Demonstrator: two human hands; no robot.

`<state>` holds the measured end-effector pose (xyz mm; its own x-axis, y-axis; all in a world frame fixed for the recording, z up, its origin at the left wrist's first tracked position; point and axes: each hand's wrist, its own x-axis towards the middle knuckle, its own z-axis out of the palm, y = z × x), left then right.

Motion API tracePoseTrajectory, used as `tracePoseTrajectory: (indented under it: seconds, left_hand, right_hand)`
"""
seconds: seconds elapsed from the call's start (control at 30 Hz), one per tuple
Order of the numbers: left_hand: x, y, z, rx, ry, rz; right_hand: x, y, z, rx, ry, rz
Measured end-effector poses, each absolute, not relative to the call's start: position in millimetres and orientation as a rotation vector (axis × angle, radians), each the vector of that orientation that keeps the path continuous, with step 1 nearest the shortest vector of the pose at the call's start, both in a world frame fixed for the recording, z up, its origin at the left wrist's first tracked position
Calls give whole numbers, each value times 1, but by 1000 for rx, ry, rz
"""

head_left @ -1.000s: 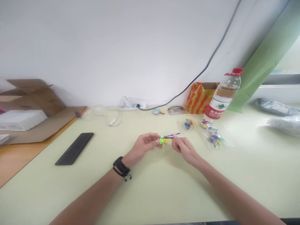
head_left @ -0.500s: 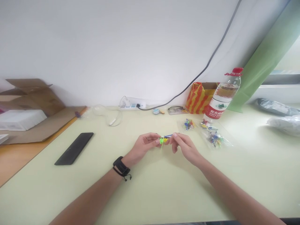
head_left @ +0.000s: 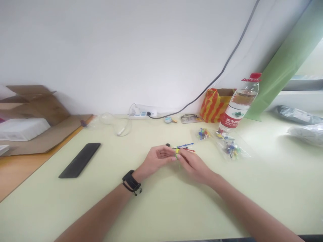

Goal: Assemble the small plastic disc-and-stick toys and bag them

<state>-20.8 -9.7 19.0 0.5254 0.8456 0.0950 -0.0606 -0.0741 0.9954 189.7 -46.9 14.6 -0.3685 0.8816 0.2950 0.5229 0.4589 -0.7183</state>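
Observation:
Both of my hands meet over the middle of the table around a small bundle of coloured plastic arrows [head_left: 186, 146]. Blue, black and red pointed tips stick out to the right, and a black round end [head_left: 168, 145] shows above my left fingers. My left hand [head_left: 158, 159] is closed on the bundle's left side, thumb and fingertips together. With thumb and index finger, my right hand [head_left: 194, 164] pinches a yellow-green piece [head_left: 177, 151] at the bundle's middle. My fingers hide part of it, and how the pieces join cannot be made out.
Clear bags of similar plastic pieces [head_left: 232, 149] lie to the right, before a large water bottle [head_left: 236, 107] and a striped bag [head_left: 213, 106]. A black flat object [head_left: 80, 160] rests at left. Glasses [head_left: 189, 117] and a power strip [head_left: 142, 113] are by the wall.
My right hand has shifted slightly down and left, from the blue piece to the yellow-green one. The blue, black and red tips and the black round end now show beyond my fingers.

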Motion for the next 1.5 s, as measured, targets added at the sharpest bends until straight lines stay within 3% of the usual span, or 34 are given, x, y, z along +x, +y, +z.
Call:
tracePoseTrajectory:
  seconds: [0.23, 0.4, 0.53, 0.73, 1.0, 1.23, 1.5]
  left_hand:
    - [-16, -12, 18, 1612, 807, 978]
    - [-20, -1, 12, 1691, 1096, 1245]
    - [-25, 7, 5, 1709, 1259, 1316]
    - [-29, 10, 3, 1862, 1391, 1263]
    - [-26, -1, 9, 2267, 1164, 963]
    - [-24, -3, 8, 2436, 1099, 867]
    - [-27, -10, 13, 2433, 1120, 734]
  right_hand:
    - [206, -43, 30, -1224, -2188, 281]
    - [267, -34, 63, -1519, -1951, -309]
    - [298, -37, 40, -1805, -2112, -555]
    - [304, -41, -14, -1935, -2571, -406]
    - [292, -39, 9, -2078, -2359, -451]
    - [238, -34, 20, -1728, -2430, 24]
    - [222, -23, 11, -1740, -2391, 28]
